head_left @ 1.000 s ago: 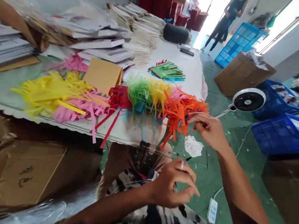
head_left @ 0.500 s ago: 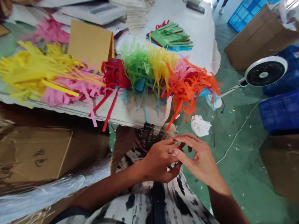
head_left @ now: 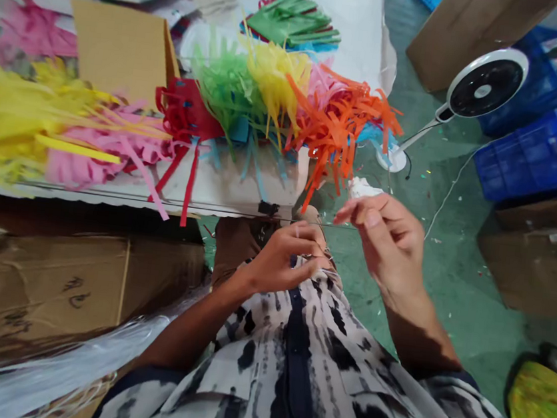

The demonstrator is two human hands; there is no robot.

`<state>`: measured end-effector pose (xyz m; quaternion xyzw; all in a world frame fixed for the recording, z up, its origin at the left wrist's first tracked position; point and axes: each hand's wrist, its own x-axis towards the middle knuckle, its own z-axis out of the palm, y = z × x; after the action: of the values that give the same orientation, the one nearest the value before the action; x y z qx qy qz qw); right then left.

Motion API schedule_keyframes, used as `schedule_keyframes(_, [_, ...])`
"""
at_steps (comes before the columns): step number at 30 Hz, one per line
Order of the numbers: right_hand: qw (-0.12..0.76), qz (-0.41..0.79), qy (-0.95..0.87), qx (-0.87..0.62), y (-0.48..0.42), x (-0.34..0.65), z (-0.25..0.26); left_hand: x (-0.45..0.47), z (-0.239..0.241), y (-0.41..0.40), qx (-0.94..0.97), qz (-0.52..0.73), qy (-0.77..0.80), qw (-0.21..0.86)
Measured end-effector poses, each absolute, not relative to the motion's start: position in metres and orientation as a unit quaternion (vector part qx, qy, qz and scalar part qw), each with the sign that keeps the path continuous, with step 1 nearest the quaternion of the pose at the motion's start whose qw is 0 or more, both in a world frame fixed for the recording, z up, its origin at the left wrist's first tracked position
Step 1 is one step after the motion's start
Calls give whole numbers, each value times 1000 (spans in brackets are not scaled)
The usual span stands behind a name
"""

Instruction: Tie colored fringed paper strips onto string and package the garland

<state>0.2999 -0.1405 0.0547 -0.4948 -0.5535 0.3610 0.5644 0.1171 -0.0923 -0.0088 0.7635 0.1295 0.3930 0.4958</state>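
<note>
My right hand [head_left: 388,238] is raised over the floor beside the table corner, thumb pressed to its bent fingers. Whatever lies in that pinch is too small to make out. Lower and to the left, my left hand [head_left: 293,254] hovers in front of my shirt, fingers loosely bent and thumb apart, with nothing plainly in it. A thin dark string [head_left: 237,214] runs along the table's front edge toward my right hand; its end is hidden. Fringed paper tassels lie above: orange [head_left: 331,124], yellow [head_left: 277,81], green [head_left: 227,86] and red [head_left: 189,110].
More yellow tassels [head_left: 9,104] and pink tassels [head_left: 88,150] cover the table's left, by a tan folded card [head_left: 118,46]. Green fringed paper [head_left: 294,19] lies behind. A white fan [head_left: 488,85], blue crates [head_left: 526,157] and cartons stand right. Cardboard [head_left: 33,282] fills the lower left.
My hands have come apart: the right has risen to the right, the left has shifted up and left. The view has tilted, so the table sits higher and further left.
</note>
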Motion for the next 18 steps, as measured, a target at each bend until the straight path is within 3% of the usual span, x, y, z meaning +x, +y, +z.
schedule_keyframes(3, [542, 354, -560, -517, -145, 300, 52, 106, 4, -91, 691, 412, 149, 575])
schedule_keyframes(9, [357, 435, -631, -534, -165, 287, 10, 97, 9, -98, 505, 480, 198, 690])
schedule_keyframes(15, [323, 439, -635, -548, -172, 276, -4, 103, 9, -98, 470, 495, 218, 698])
schedule_keyframes(18, [354, 418, -625, -556, -176, 277, -3, 104, 11, -102, 499, 472, 237, 687])
